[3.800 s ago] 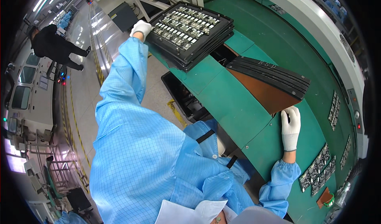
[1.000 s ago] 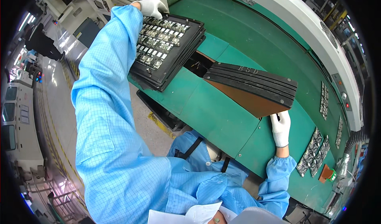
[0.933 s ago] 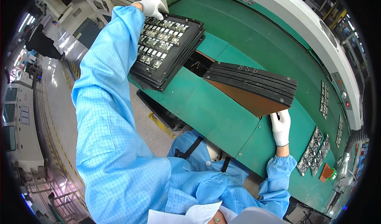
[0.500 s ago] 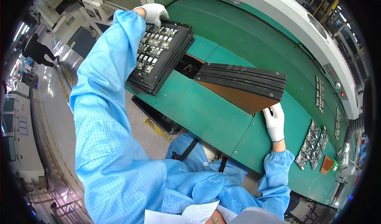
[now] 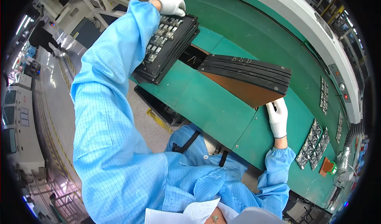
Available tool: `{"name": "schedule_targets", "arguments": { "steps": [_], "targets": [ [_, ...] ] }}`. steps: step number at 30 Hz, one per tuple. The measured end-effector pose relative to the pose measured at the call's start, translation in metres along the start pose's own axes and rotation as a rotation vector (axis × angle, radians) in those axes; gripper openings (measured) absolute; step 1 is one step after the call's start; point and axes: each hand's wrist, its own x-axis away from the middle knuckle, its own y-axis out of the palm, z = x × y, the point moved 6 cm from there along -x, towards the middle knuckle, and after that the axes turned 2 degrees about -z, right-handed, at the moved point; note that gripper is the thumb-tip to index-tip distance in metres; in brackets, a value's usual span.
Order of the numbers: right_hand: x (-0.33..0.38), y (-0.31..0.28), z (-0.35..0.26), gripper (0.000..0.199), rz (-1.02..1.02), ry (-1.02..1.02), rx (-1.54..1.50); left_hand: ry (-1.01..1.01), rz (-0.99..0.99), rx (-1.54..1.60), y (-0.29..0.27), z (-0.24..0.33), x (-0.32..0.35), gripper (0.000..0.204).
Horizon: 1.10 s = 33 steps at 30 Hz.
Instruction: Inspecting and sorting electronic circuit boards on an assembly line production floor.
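While the black block [image 5: 247, 75] runs lengthwise from near the tray stack [image 5: 170, 47] on its left to my nearer right hand [image 5: 279, 117], my left hand [image 5: 172, 4] curls at that stack; can't tell either grip.

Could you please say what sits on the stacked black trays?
Small circuit boards show on the top tray, the left hand at its far edge. The blue sleeve hides the tray's left part; anything there cannot be seen.

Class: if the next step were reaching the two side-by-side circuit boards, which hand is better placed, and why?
Right, most likely: the right hand lies much nearer the boards, while the left hand is at the far edge of the tray stack.
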Motion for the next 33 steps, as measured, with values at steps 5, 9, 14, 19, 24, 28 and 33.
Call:
{"name": "schedule_targets", "arguments": {
  "steps": [5,9,14,19,24,28,33],
  "targets": [
    [0.002,-0.005,-0.008,0.01,0.087,0.028,-0.077,-0.065,0.139,0.195,-0.032,-0.002,0.046,0.028],
    [-0.001,0.0,-0.005,0.011,0.06,0.009,-0.036,-0.092,0.035,0.246,-0.027,0.012,0.105,0.028],
    [-0.003,0.001,-0.004,0.01,0.086,0.007,-0.054,-0.088,0.113,0.199,-0.003,0.026,0.116,0.022],
    [-0.004,-0.012,-0.018,0.009,0.102,-0.063,-0.015,0.15,0.196,0.04,-0.002,0.053,0.096,0.028],
    [-0.002,-0.013,-0.03,0.014,0.102,-0.191,0.13,0.299,0.314,-0.059,0.022,0.052,0.095,0.046],
    [-0.001,0.003,-0.013,0.016,0.129,-0.182,0.015,0.276,0.441,-0.071,0.044,0.018,0.119,0.038],
    [0.005,-0.003,-0.016,0.018,0.177,-0.115,-0.017,0.23,0.407,0.125,0.007,0.064,0.116,0.028]
  ]
}}
